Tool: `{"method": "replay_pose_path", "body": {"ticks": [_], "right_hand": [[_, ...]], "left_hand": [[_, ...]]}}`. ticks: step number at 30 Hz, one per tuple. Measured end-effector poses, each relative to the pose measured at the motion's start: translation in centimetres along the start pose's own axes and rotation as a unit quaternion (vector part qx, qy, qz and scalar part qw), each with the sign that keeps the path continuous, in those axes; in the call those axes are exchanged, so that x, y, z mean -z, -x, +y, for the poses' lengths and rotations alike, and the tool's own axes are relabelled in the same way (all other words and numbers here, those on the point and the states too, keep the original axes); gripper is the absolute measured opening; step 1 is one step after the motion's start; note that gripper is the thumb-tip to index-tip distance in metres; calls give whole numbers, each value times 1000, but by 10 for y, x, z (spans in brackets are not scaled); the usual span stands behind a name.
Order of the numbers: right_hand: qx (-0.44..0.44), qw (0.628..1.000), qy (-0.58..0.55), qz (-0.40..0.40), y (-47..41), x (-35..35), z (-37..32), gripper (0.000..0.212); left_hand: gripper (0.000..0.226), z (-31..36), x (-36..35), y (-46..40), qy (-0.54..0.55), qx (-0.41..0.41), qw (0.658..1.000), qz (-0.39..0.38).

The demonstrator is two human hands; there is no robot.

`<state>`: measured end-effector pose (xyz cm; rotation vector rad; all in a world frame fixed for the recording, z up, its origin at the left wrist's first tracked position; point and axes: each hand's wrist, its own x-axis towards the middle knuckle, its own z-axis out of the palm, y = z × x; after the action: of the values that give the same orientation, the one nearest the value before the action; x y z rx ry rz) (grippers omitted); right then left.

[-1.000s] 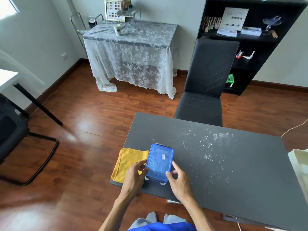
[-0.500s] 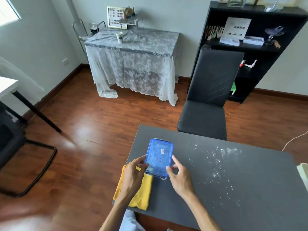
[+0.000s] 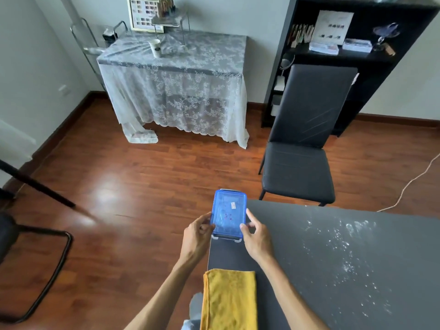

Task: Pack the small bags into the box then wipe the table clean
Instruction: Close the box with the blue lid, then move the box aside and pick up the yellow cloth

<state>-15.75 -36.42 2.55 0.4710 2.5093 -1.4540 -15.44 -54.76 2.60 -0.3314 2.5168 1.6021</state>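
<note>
At frame centre, the left hand (image 3: 197,235) and right hand (image 3: 257,236) grip the blue box (image 3: 228,214) (lid on) by its sides, seemingly over the table (image 3: 333,282) corner; cloth (image 3: 229,301) below.

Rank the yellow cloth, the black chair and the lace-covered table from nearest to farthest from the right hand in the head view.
From the right hand:
1. Yellow cloth, just below it at the table's near left edge.
2. Black chair, beyond the table, up and right.
3. Lace-covered table, against the far wall.

Both hands (image 3: 197,236) (image 3: 257,239) grip blue box (image 3: 228,215) at table (image 3: 333,270) corner.
</note>
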Motion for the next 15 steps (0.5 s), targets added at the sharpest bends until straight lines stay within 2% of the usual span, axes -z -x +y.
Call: {"method": "replay_pose_path", "body": {"ticks": [6, 11, 13, 15], "right_hand": [[-29, 999, 3, 14, -22, -11, 5, 52], [-51, 998, 40, 17, -16, 2, 11, 43], [-75, 995, 42, 44, -3, 7, 19, 40], [-60, 992, 101, 52, 19, 9, 31, 34]], "left_hand": [[38, -3, 2, -23, -6, -25, 999, -47], [14, -7, 10, -5, 7, -2, 1000, -9], [18, -18, 13, 9, -8, 8, 1000, 10], [25, -32, 15, 25, -53, -7, 999, -5]]}}
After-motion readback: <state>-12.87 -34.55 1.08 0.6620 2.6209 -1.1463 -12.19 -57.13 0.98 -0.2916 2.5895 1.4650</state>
